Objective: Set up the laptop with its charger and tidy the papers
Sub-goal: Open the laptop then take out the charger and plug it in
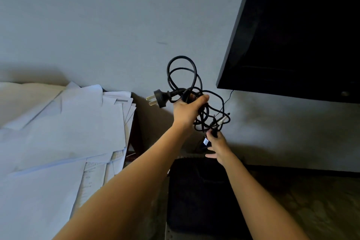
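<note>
Charger cable tangled between both hands.

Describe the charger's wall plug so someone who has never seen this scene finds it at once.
Start at the grey wall left of the dark screen. In front of it the left hand grips a tangled black cable. The plug juts left from that fist, the only part with bare metal prongs.

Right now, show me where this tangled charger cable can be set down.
Freest: the mottled surface right of the black case, below the dark screen. The case's top looks bare too. Crowded: the paper pile covers the left; only a narrow gap separates it from the case.
</note>
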